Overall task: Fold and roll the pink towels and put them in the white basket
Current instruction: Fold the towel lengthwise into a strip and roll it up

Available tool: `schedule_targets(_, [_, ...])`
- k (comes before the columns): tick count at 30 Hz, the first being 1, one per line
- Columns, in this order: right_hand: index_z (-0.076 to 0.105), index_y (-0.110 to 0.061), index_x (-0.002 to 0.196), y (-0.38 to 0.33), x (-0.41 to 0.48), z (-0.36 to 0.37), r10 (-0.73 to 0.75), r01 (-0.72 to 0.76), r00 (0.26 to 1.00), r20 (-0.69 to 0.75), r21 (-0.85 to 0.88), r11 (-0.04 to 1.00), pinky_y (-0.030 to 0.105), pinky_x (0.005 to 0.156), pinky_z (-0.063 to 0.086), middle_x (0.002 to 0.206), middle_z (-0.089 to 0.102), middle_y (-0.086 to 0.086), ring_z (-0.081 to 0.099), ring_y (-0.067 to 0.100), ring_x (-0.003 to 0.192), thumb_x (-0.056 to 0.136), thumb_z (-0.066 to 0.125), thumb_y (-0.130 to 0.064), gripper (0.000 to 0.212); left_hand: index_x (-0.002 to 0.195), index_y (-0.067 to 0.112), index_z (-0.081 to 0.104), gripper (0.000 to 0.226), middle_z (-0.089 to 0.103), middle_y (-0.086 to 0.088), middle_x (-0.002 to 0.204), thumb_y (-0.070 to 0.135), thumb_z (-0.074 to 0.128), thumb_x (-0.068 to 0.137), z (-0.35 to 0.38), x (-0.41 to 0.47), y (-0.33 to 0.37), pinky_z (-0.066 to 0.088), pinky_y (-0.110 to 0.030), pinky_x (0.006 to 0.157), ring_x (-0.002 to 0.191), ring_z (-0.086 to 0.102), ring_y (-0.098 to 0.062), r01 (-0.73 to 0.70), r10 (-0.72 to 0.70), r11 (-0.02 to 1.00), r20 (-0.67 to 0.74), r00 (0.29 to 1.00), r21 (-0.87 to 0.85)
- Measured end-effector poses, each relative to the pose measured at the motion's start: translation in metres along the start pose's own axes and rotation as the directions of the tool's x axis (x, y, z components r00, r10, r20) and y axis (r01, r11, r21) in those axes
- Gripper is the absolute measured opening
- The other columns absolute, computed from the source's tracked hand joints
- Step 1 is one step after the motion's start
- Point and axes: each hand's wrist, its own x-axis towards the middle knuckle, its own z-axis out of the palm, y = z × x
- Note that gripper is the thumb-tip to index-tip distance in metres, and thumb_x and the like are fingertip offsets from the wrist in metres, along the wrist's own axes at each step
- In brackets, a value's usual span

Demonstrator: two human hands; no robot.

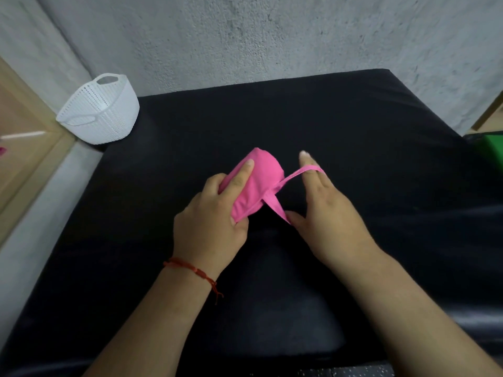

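A rolled pink towel [258,180] is held just above the middle of the black table [353,126]. My left hand [215,221] grips the roll from the left, index finger laid along its top. A thin pink loop [296,174] runs out from the roll's right side. My right hand [326,213] has that loop stretched over its extended fingers and thumb. The white basket [102,110] stands tilted at the table's far left corner, well apart from both hands; I see nothing inside it.
A grey rough wall runs behind the table. A wooden frame [24,148] lies to the left beyond a pale ledge. A green object [494,148] sits at the right edge. Bare black tabletop lies on all sides of the towel.
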Motion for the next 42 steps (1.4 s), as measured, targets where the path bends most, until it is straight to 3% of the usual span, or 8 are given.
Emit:
schedule_targets(4, [0.003, -0.027, 0.17, 0.009, 0.008, 0.001, -0.234, 0.219, 0.97, 0.063, 0.188, 0.957, 0.026, 0.128, 0.025, 0.176, -0.006, -0.017, -0.003, 0.0, 0.16, 0.086, 0.087, -0.026, 0.119, 0.153, 0.068, 0.008, 0.097, 0.044, 0.026, 0.141, 0.037, 0.072, 0.088, -0.009, 0.003, -0.012, 0.056, -0.029, 0.081, 0.095, 0.06, -0.003, -0.181, 0.192, 0.979, 0.123, 0.974, -0.097])
schedule_targets(8, [0.044, -0.033, 0.157, 0.01, 0.006, -0.019, -0.255, 0.177, 0.95, 0.18, 0.365, 0.914, 0.027, 0.123, 0.035, 0.165, 0.037, -0.018, 0.032, -0.006, 0.151, 0.072, 0.098, -0.027, 0.101, 0.155, 0.055, 0.033, 0.085, 0.051, 0.025, 0.143, 0.037, 0.078, 0.085, -0.012, 0.0, -0.02, 0.06, -0.034, 0.086, 0.114, 0.062, -0.001, -0.435, 0.449, 0.885, 0.057, 0.892, -0.167])
schedule_targets(13, [0.066, -0.018, 0.124, 0.011, 0.005, -0.045, -0.261, 0.003, 0.937, 0.234, 0.739, 0.674, 0.038, 0.091, 0.062, 0.117, 0.072, -0.001, 0.072, 0.021, 0.109, 0.064, 0.099, -0.001, 0.07, 0.15, 0.024, 0.053, 0.077, 0.058, 0.016, 0.145, 0.017, 0.088, 0.082, -0.015, -0.011, -0.003, 0.053, -0.03, 0.104, 0.13, 0.059, -0.003, -0.354, 0.408, 0.73, -0.043, 0.912, -0.584])
schedule_targets(19, [0.063, -0.006, 0.125, 0.023, 0.007, -0.033, -0.303, -0.091, 0.912, 0.275, 0.86, 0.503, 0.037, 0.09, 0.059, 0.125, 0.069, 0.016, 0.071, 0.028, 0.111, 0.066, 0.096, 0.001, 0.068, 0.15, 0.029, 0.05, 0.085, 0.057, 0.019, 0.145, 0.011, 0.091, 0.078, -0.016, -0.018, 0.005, 0.055, -0.029, 0.102, 0.131, 0.059, -0.007, -0.232, 0.351, 0.681, 0.032, 0.936, -0.694])
schedule_targets(23, [0.058, -0.014, 0.136, 0.022, 0.004, -0.02, -0.283, -0.259, 0.915, 0.287, 0.957, 0.132, 0.041, 0.097, 0.059, 0.128, 0.068, 0.011, 0.067, 0.025, 0.115, 0.071, 0.095, -0.014, 0.074, 0.142, 0.022, 0.052, 0.082, 0.063, 0.008, 0.138, -0.001, 0.09, 0.074, -0.022, -0.02, 0.022, 0.053, -0.025, 0.098, 0.125, 0.064, -0.015, -0.195, 0.206, 0.435, -0.113, 0.972, -0.879])
schedule_targets(26, [0.059, -0.013, 0.133, -0.005, -0.008, 0.003, -0.344, -0.212, 0.871, 0.349, 0.901, 0.378, 0.03, 0.096, 0.056, 0.121, 0.075, 0.005, 0.071, 0.018, 0.112, 0.088, 0.079, 0.003, 0.052, 0.143, 0.012, 0.047, 0.077, 0.063, -0.008, 0.135, -0.004, 0.082, 0.076, -0.021, -0.013, 0.033, 0.054, -0.033, 0.096, 0.121, 0.066, -0.026, -0.182, 0.048, 0.247, -0.175, 0.983, -0.952])
schedule_targets(31, [0.068, -0.019, 0.129, -0.022, -0.01, 0.021, -0.226, -0.183, 0.918, 0.326, 0.853, 0.489, 0.032, 0.096, 0.053, 0.104, 0.077, 0.001, 0.071, 0.017, 0.1, 0.094, 0.078, -0.019, 0.037, 0.143, 0.018, 0.05, 0.071, 0.067, -0.003, 0.13, -0.003, 0.081, 0.083, -0.022, -0.001, 0.016, 0.057, -0.034, 0.092, 0.115, 0.068, -0.022, -0.076, -0.124, 0.287, -0.116, 0.986, -0.955])
schedule_targets(42, [0.071, -0.03, 0.124, -0.013, -0.001, 0.017, 0.068, -0.096, 0.995, 0.071, 0.854, 0.511, 0.047, 0.09, 0.062, 0.116, 0.075, 0.003, 0.072, 0.035, 0.101, 0.098, 0.075, -0.021, 0.029, 0.152, 0.048, 0.033, 0.096, 0.049, 0.025, 0.147, 0.034, 0.091, 0.076, -0.004, -0.009, 0.012, 0.056, -0.03, 0.1, 0.129, 0.055, 0.004, 0.054, -0.106, 0.663, -0.021, 0.994, -0.746])
